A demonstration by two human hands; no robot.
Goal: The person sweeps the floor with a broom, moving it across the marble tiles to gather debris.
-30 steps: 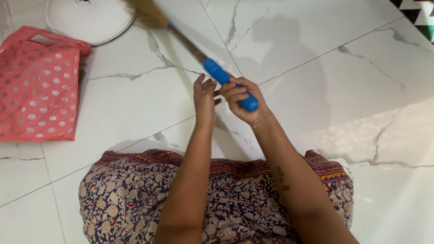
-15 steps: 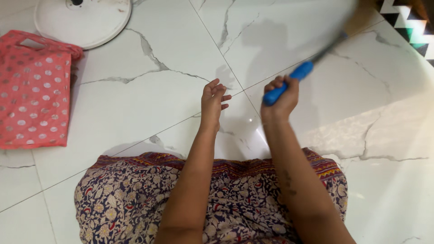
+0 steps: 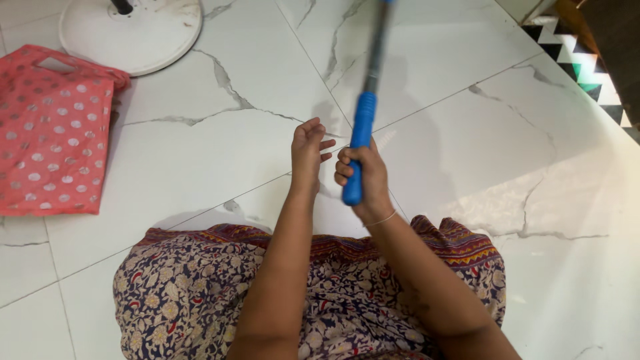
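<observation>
Broom handle (image 3: 361, 137) is swinging back from the right, now pointing straight away from the body, blurred. Right hand (image 3: 363, 179) is clenching its blue grip; shaft is running up from that fist. Left hand (image 3: 308, 148) is hovering slack and empty just left of the handle.

Your arms are bare, with no sleeves. On your right wrist you wear a thin bangle (image 3: 383, 219). Your garment (image 3: 200, 293) is dark with floral print and a red-yellow patterned border.
</observation>
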